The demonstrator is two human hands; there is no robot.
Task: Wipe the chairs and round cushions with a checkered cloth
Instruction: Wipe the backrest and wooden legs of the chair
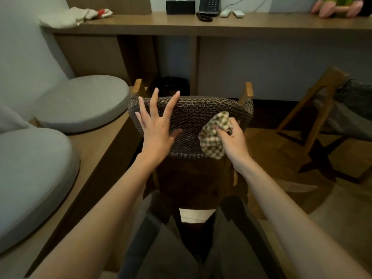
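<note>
A chair with a dark woven backrest (193, 117) and wooden posts stands right in front of me, its back facing me. My left hand (157, 125) lies against the left part of the backrest with its fingers spread and straight. My right hand (231, 137) grips a bunched checkered cloth (213, 133) and holds it against the right part of the backrest. Two round grey cushions lie on a wooden bench at the left, one further back (84, 101) and one nearer (34, 178).
A second wooden chair (314, 117) stands at the right on the wooden floor. A long wooden desk (201, 25) runs along the back with a phone (209, 7), a black tissue box (180, 6), remotes and a beige cloth (66, 17). My legs are below the chair.
</note>
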